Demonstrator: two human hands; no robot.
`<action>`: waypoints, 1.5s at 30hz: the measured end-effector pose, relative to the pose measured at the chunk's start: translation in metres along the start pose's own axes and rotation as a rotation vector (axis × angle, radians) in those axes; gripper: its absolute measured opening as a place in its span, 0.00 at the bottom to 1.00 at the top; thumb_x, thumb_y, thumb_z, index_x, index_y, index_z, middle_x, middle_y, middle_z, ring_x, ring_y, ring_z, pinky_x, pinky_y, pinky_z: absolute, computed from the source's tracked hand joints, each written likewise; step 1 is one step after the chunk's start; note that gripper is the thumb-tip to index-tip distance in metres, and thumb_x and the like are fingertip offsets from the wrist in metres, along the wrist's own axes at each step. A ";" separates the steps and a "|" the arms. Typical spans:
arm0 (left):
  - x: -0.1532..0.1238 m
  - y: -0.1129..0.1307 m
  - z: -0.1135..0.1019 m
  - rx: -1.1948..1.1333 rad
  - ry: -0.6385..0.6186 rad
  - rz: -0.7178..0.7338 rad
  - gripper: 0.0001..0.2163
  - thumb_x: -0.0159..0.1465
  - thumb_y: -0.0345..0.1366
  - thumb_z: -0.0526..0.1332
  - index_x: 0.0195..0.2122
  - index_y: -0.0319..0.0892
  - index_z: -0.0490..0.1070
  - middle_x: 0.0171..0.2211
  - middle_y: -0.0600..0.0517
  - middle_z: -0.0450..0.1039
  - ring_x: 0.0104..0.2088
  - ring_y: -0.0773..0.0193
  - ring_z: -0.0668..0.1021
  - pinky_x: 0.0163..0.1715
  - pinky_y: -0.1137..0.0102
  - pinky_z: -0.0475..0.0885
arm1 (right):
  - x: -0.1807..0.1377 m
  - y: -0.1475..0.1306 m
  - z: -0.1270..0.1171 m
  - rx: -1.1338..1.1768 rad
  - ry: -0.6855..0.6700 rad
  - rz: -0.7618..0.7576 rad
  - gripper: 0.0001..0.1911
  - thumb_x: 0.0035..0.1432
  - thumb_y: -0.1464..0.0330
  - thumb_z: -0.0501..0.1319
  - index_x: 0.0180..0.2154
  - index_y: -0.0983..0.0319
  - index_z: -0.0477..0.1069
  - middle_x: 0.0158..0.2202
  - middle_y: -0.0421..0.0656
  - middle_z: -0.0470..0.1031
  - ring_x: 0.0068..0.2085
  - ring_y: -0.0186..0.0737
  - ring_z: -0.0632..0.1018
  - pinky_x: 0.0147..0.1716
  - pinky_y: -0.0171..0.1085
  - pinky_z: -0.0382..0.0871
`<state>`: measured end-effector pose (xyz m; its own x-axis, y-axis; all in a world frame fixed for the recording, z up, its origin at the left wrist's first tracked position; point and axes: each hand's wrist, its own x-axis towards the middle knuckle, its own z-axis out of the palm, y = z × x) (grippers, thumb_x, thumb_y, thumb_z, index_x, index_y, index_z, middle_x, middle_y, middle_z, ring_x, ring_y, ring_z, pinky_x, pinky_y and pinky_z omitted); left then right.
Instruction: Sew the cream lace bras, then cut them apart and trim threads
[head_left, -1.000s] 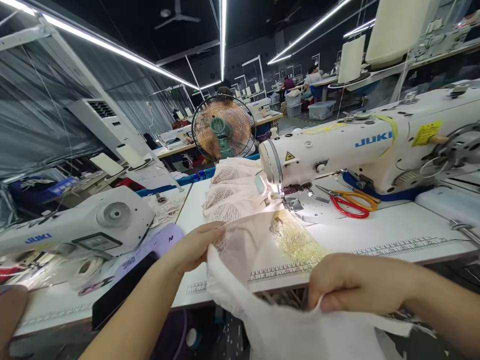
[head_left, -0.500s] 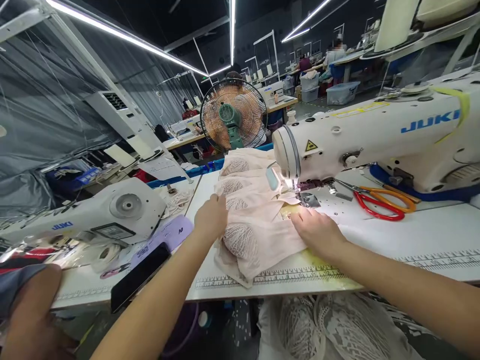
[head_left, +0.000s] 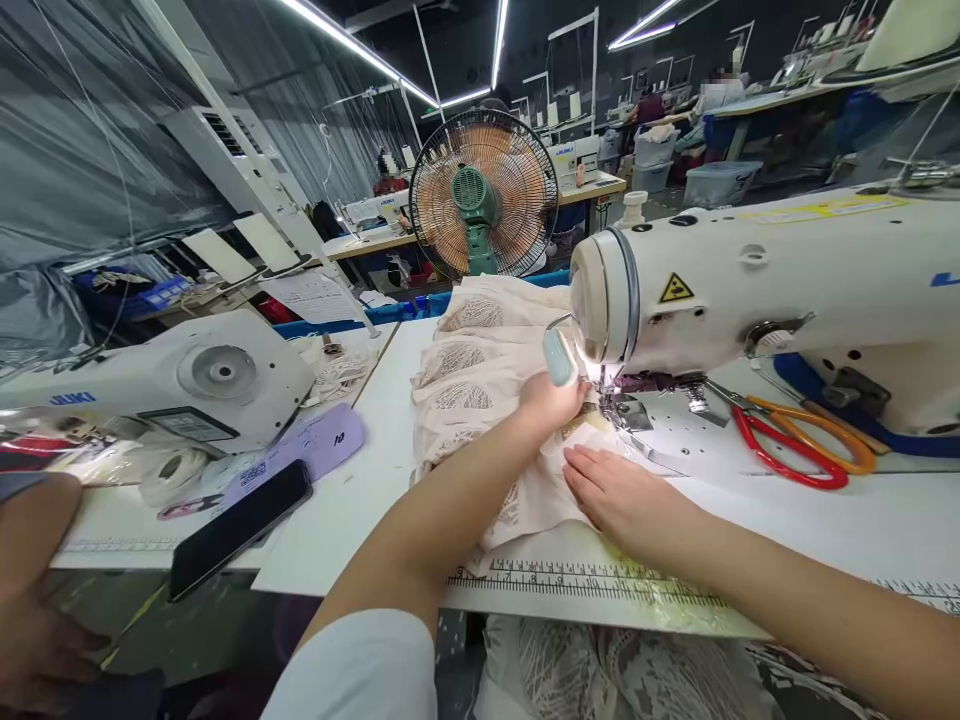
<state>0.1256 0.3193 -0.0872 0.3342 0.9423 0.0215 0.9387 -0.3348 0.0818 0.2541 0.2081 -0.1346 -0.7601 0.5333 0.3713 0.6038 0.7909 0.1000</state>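
Observation:
Pale pink fabric with lace panels (head_left: 461, 398) lies in folds on the white sewing table, left of the JUKI sewing machine (head_left: 705, 285). My left hand (head_left: 553, 402) is beside the lit presser foot (head_left: 611, 405), its fingers closed on the fabric and their tips partly hidden. Nearer to me, my right hand (head_left: 626, 500) rests on the fabric just in front of the foot, fingers stretched out and lying flat. Under the foot, the fabric edge is partly covered by my hands.
Red-handled scissors (head_left: 787, 450) and an orange-handled pair (head_left: 821, 435) lie right of the needle area. At left are a phone (head_left: 240, 525), a purple card (head_left: 330, 445) and a second machine (head_left: 217, 375). A fan (head_left: 484, 195) stands behind; another person's arm (head_left: 34, 530) shows at left.
My left hand has moved from the fabric's left side rightward to the presser foot. My right hand has flattened onto the fabric, slightly nearer to me. The view has shifted.

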 end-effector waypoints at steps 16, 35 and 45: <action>-0.088 0.000 -0.007 -0.045 -0.087 0.508 0.23 0.66 0.44 0.49 0.57 0.32 0.58 0.57 0.40 0.64 0.58 0.57 0.65 0.58 0.65 0.60 | -0.011 0.022 -0.016 0.180 0.011 -0.028 0.14 0.61 0.71 0.51 0.42 0.68 0.72 0.45 0.53 0.74 0.48 0.49 0.73 0.47 0.47 0.70; -0.075 -0.001 -0.002 -0.018 -0.002 0.591 0.23 0.64 0.47 0.52 0.49 0.31 0.67 0.55 0.41 0.66 0.54 0.55 0.69 0.55 0.64 0.63 | -0.046 0.016 -0.024 0.221 0.126 0.045 0.16 0.63 0.69 0.48 0.46 0.66 0.70 0.45 0.50 0.76 0.47 0.45 0.75 0.46 0.48 0.72; -0.060 0.003 0.007 0.019 0.058 0.543 0.23 0.64 0.48 0.51 0.51 0.34 0.68 0.53 0.43 0.68 0.51 0.54 0.70 0.52 0.63 0.66 | -0.043 0.023 -0.022 0.116 0.159 0.041 0.16 0.63 0.70 0.48 0.44 0.69 0.70 0.45 0.53 0.76 0.47 0.48 0.76 0.46 0.50 0.73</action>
<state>0.1084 0.2615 -0.0954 0.7664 0.6328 0.1107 0.6342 -0.7727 0.0260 0.3055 0.1969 -0.1281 -0.6825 0.5190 0.5146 0.5948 0.8036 -0.0216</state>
